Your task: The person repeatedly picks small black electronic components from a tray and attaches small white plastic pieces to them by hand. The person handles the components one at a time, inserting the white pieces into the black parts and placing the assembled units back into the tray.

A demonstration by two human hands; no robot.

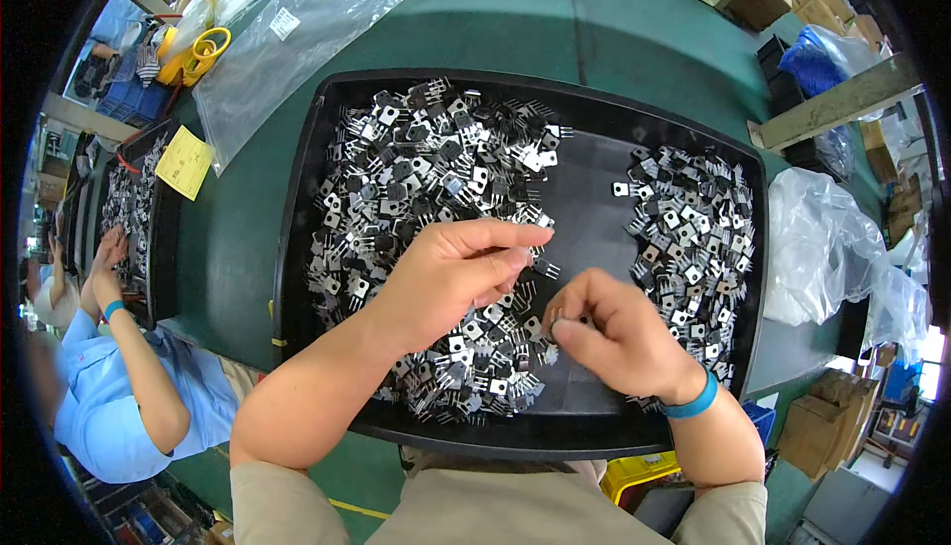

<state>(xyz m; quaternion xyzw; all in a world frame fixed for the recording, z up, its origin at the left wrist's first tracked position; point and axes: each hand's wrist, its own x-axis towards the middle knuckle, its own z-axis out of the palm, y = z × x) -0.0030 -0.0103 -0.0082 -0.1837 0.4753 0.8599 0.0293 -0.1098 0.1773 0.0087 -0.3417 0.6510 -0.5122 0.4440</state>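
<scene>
A large black tray [604, 436] holds many loose three-legged transistors, black with silvery metal tabs. The bigger heap of transistors [396, 163] fills the left half; a smaller heap of transistors [698, 238] lies along the right side. My left hand [451, 282] is over the left heap, its fingers closed and the forefinger reaching right; whatever lies between thumb and fingers is too small to tell. Above the bare strip between the heaps, my right hand [614, 332] has its fingers curled in, slightly blurred, with dark transistor pieces showing at thumb and fingertips. A blue band circles that wrist.
A clear plastic bag [307, 30] and a yellow paper slip [184, 163] lie on the green table left of the tray. Crumpled plastic [817, 248] sits against its right side. At left, a person in blue [149, 386] works at another black tray [163, 268].
</scene>
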